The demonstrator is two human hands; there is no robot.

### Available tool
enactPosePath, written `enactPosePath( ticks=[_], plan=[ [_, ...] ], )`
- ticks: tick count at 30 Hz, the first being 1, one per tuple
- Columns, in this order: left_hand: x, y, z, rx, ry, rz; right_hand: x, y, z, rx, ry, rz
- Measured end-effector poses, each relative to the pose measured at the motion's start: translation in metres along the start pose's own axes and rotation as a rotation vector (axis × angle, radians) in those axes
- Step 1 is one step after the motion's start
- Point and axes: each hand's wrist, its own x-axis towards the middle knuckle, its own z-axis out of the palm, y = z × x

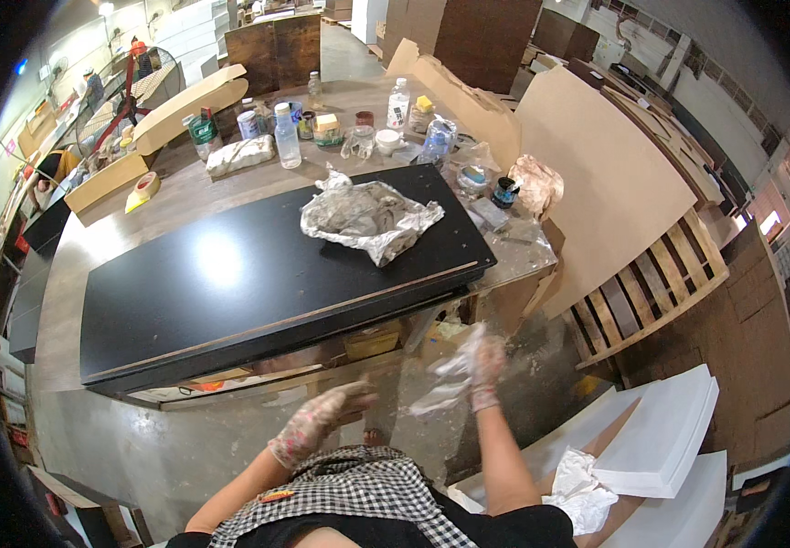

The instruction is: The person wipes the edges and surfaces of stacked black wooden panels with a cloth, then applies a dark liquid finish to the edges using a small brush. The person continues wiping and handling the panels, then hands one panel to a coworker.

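Plastic film (445,384) hangs from the right hand (486,370), a thin crumpled sheet, pale and half see-through, bunched against the fingers (479,354) and trailing down and to the left of them. The hand is blurred, so the grip reads only roughly — the fingers look curled around the upper end of the sheet, grasping it, with the loose end hanging free between the two hands.

The left hand (322,418) sits lower and to the left, well apart from the sheet. It wears a stained, speckled glove, and its fingers (356,395) are stretched forward, loosely spread, holding nothing; they point toward the sheet's loose end without touching it.

Both hands are below the near edge of the counter (121,228), above the grey floor (139,447). On the counter lies a long black panel (230,274), and on its far right part rests a crumpled grey wrapping (367,219). Beyond the panel stand bottles, jars and cans (322,123) in a loose cluster. To the right, a wooden pallet (641,292) leans near stacked white boards (660,438), with a white rag (582,489) just beside them.
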Motion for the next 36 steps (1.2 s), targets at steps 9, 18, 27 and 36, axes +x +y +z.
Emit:
enactPosePath(
  ticks=[9,18,27,36],
  plan=[
    [-0.028,-0.010,-0.025,0.029,0.454,-0.212,0.218,-0.061,-0.013,-0.206,0.024,-0.218],
    [-0.052,-0.024,-0.043,0.107,0.680,-0.174,0.268,-0.102,0.018,-0.614,0.103,-0.353],
    [-0.037,-0.061,-0.066,-0.031,0.751,-0.326,0.216,-0.088,-0.032,-0.384,0.264,-0.381],
    [0.039,-0.065,-0.069,0.323,0.332,-0.488,-0.011,0.078,-0.266,-0.977,0.419,0.098]
  ],
)
